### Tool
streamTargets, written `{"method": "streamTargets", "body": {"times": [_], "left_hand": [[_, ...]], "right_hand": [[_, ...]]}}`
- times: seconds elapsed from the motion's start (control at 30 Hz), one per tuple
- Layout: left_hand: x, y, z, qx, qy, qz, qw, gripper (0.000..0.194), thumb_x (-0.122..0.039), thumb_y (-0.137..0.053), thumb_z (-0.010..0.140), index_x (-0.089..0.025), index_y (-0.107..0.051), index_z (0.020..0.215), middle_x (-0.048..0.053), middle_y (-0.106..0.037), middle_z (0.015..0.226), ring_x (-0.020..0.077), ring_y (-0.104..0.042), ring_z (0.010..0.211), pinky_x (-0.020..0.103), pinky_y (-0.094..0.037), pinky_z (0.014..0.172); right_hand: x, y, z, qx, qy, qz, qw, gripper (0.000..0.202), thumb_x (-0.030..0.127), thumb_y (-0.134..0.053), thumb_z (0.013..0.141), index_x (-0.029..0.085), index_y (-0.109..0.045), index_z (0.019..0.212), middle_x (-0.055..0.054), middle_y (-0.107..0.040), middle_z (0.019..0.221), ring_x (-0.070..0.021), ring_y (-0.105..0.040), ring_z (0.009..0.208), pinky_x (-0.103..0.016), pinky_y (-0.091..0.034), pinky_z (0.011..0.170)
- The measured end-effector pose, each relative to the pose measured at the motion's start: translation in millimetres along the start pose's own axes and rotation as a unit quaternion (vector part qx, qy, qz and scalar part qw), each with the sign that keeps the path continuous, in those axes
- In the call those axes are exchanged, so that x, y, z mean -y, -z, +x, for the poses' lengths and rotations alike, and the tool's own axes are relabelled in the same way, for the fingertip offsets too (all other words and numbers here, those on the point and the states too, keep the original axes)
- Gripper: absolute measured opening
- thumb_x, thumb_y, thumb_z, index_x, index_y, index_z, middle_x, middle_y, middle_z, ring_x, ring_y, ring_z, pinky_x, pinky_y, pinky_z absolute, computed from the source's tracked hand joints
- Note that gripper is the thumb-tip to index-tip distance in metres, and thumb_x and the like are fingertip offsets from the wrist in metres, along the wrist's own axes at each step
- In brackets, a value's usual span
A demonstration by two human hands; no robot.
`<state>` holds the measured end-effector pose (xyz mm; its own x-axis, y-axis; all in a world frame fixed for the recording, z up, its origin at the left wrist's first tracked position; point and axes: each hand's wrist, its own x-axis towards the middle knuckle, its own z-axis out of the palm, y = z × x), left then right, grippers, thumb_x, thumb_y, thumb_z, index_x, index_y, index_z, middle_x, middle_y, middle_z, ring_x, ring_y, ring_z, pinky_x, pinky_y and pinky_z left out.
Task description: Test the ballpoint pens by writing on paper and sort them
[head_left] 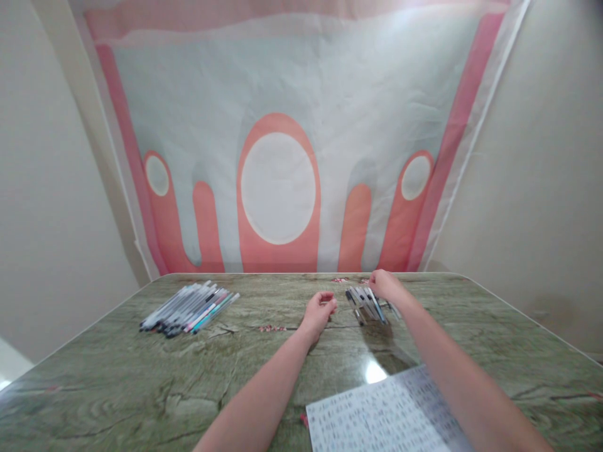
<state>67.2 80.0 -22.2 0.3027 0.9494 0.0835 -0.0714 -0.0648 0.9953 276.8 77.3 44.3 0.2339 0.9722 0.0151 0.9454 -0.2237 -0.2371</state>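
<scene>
My left hand (321,310) rests over the middle of the table, fingers loosely curled, thumb apart from them, and nothing visible between them. It is just left of a small group of pens (362,304) lying side by side. My right hand (384,284) is at the far ends of those pens, its fingers bent and closed; their tips are partly hidden, so I cannot make out what they hold. My right forearm covers part of the pens on that side. A larger pile of pens (188,307), mostly clear with dark ends, plus pink and teal ones, lies at the left.
A sheet of handwritten paper (372,414) lies at the near edge, partly under my right forearm. The wood-patterned table (141,389) ends at a pink and white hanging cloth (277,188). Light glares beside the paper.
</scene>
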Motion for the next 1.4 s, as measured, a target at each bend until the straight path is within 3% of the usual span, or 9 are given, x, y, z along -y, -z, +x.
{"method": "streamTargets", "body": {"times": [0.1,0.23,0.4,0.53,0.7,1.0,1.17,1.3,1.4], "left_hand": [[-5.0,-4.4,-11.2,0.069,-0.101,0.157,0.98,0.03,-0.028,-0.056,0.072,-0.015,-0.054,0.1,0.008,-0.057,0.098,0.0127,-0.055,0.079,0.026,-0.046,0.071],[-11.9,-10.4,-27.8,0.156,-0.232,0.342,0.897,0.038,-0.03,-0.055,0.073,-0.02,-0.053,0.11,0.008,-0.053,0.114,0.0192,-0.047,0.105,0.034,-0.035,0.093],[-16.1,-13.8,-37.7,0.207,-0.262,0.472,0.816,0.047,-0.039,-0.048,0.077,-0.022,-0.044,0.121,0.008,-0.042,0.129,0.022,-0.037,0.117,0.038,-0.029,0.098],[-16.4,-14.2,-38.3,0.216,-0.265,0.513,0.787,0.048,-0.043,-0.039,0.081,-0.022,-0.039,0.125,0.008,-0.039,0.132,0.022,-0.033,0.121,0.039,-0.026,0.099],[-16.0,-14.4,-38.2,0.215,-0.257,0.51,0.792,0.049,-0.043,-0.036,0.082,-0.02,-0.038,0.126,0.009,-0.039,0.131,0.022,-0.033,0.121,0.039,-0.024,0.1],[-12.6,-14.0,-38.8,0.204,-0.258,0.405,0.853,0.046,-0.036,-0.046,0.078,-0.021,-0.044,0.122,0.009,-0.045,0.126,0.0226,-0.037,0.119,0.037,-0.024,0.1],[-13.3,-10.9,-33.3,0.189,-0.273,0.395,0.857,0.045,-0.035,-0.046,0.079,-0.018,-0.044,0.12,0.012,-0.047,0.124,0.0215,-0.039,0.117,0.036,-0.026,0.099],[-21.6,12.0,-12.1,0.122,-0.236,0.418,0.869,0.043,-0.032,-0.051,0.075,-0.015,-0.048,0.115,0.013,-0.051,0.119,0.0225,-0.044,0.111,0.035,-0.032,0.096],[-32.6,49.7,1.7,0.065,-0.16,0.458,0.872,0.034,-0.027,-0.056,0.071,-0.014,-0.057,0.102,0.014,-0.056,0.109,0.024,-0.048,0.105,0.035,-0.034,0.093]], "right_hand": [[-7.7,-2.0,1.3,0.063,-0.01,0.01,0.998,0.014,0.018,-0.053,0.07,0.012,-0.066,0.066,-0.009,-0.066,0.062,-0.0137,-0.06,0.053,-0.019,-0.039,0.051],[-4.7,-15.4,1.7,0.12,-0.017,0.018,0.992,0.014,0.018,-0.055,0.066,0.01,-0.064,0.059,-0.008,-0.063,0.054,-0.0113,-0.054,0.039,-0.019,-0.038,0.042],[-1.9,-23.3,2.2,0.121,-0.006,0.013,0.993,0.012,0.018,-0.057,0.063,0.009,-0.063,0.058,-0.009,-0.064,0.057,-0.0114,-0.054,0.04,-0.019,-0.038,0.041],[-2.4,-27.7,3.2,0.126,0.0,0.007,0.992,0.01,0.017,-0.058,0.061,0.009,-0.063,0.059,-0.009,-0.064,0.057,-0.0116,-0.055,0.04,-0.019,-0.039,0.041],[-2.2,-34.2,5.1,0.144,-0.006,0.009,0.99,0.011,0.018,-0.057,0.062,0.01,-0.063,0.059,-0.009,-0.064,0.056,-0.012,-0.055,0.04,-0.019,-0.041,0.041],[-1.3,-32.7,3.1,0.151,-0.013,0.024,0.988,0.014,0.021,-0.058,0.064,0.01,-0.062,0.056,-0.009,-0.064,0.055,-0.0116,-0.055,0.041,-0.019,-0.041,0.042],[1.1,-26.3,-2.4,0.133,-0.003,0.029,0.991,0.016,0.021,-0.055,0.067,0.01,-0.062,0.058,-0.009,-0.064,0.058,-0.0112,-0.054,0.04,-0.019,-0.039,0.041],[2.3,-19.1,-5.1,0.112,0.021,0.025,0.993,0.024,0.026,-0.051,0.072,0.011,-0.062,0.057,-0.009,-0.064,0.057,-0.0114,-0.054,0.042,-0.019,-0.037,0.042],[5.7,-18.9,-5.4,0.082,0.068,0.015,0.994,0.026,0.029,-0.052,0.073,0.013,-0.061,0.054,-0.006,-0.062,0.053,-0.0114,-0.055,0.044,-0.019,-0.034,0.044]]}}
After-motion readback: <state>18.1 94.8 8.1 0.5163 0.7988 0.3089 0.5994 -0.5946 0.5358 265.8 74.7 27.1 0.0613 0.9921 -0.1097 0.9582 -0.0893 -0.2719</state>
